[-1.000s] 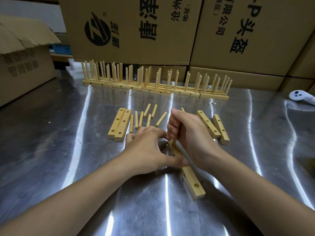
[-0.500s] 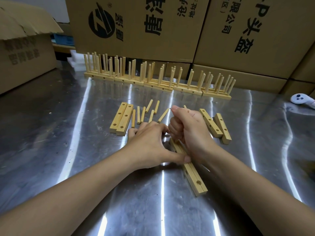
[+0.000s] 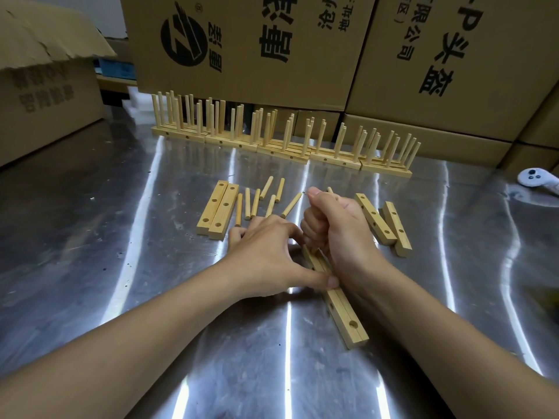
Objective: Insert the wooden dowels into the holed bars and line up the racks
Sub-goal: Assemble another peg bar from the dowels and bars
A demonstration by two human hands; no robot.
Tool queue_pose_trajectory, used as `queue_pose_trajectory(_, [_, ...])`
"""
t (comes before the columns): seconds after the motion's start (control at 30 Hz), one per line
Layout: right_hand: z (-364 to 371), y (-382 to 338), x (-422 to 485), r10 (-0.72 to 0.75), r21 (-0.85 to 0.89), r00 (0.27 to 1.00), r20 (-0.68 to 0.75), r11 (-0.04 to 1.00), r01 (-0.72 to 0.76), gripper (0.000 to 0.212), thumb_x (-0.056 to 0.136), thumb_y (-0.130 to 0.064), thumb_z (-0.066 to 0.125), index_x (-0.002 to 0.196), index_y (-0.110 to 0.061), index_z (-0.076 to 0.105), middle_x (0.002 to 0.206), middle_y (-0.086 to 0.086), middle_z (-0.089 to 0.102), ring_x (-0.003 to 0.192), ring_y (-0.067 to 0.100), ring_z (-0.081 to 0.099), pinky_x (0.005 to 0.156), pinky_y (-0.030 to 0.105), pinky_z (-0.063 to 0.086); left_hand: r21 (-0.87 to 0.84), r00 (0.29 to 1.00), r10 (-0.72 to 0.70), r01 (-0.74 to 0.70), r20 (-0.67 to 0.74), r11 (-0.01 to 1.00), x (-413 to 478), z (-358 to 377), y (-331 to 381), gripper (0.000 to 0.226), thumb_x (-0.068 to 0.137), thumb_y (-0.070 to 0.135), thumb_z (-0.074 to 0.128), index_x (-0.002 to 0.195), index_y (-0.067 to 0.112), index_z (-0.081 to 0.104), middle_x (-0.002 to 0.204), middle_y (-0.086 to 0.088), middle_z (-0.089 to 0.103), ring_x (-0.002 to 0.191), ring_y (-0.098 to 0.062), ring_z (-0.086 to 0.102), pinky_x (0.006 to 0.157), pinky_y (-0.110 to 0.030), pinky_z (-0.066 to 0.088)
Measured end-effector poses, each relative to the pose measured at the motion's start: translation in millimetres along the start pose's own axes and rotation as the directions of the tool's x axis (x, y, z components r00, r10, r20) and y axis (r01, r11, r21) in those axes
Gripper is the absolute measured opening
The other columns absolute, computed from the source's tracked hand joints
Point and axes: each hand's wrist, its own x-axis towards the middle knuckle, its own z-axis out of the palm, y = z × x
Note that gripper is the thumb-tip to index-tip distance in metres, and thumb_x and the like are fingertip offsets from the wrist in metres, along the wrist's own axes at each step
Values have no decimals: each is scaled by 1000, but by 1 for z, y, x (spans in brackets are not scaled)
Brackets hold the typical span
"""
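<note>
pushing a dowel into the bars, rack barely started

seating dowels is the step in hand, as far as i can judge. the right hand is balled into a fist with its fingers wrapped tight round a dowel. only a stub shows past the thumb, the rest is buried in the fist, and i can't tell if the bottom end is in a hole yet. it's bearing down on the far end of a pair of bars lying side by side in the middle of the tabletop.

the left hand isn't gripping anything. its fingers are spread flat and the thumb is pressed against the side of the bars to stop them sliding.

no dowel shows standing in this pair, and the near holes are empty, so this rack looks early on. a bunch of loose dowels lies just beyond the left hand, with more spare bars on the left and right. the finished racks are lined up at the back, in front of the boxes.

next move, i'd guess: keep the dowel upright and press straight down until it seats, keep the thumb bracing, then let go and grab another loose one for the next hole. tilt it and it'll probably jam.
</note>
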Motion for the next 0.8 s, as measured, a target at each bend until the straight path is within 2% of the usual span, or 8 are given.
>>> queue_pose_trajectory(0.23, [2, 0, 1, -11, -19, 1000, 3, 1000, 11, 59, 111, -22, 48, 52, -25, 43, 50, -2, 33, 47, 13, 29, 49, 27, 32, -14, 1000, 1, -1, 0, 1000, -2, -1, 1, 69, 58, 87, 80, 109, 43, 66, 125, 20, 53, 127, -5, 34, 95, -34, 19])
queue_pose_trajectory(0.57, [7, -4, -3, -32, -114, 999, -16, 993, 30, 55, 110, -21, 50, 56, -15, 44, 51, 2, 34, 48, 14, 31, 48, 26, 33, -27, 1000, 5, -5, 0, 1000, -2, -2, 1, 59, 60, 83, 83, 101, 44, 65, 120, 20, 51, 122, -6, 34, 93, -34, 19])
queue_pose_trajectory(0.8, [6, -2, -2, -13, -23, 999, -41, 1000, 12, 59, 110, -22, 49, 51, -22, 42, 52, 1, 32, 48, 15, 29, 48, 25, 34, -19, 1000, 0, 0, 1, 1000, -2, -1, 0, 67, 59, 86, 81, 107, 43, 65, 122, 21, 53, 124, -5, 34, 99, -35, 22])
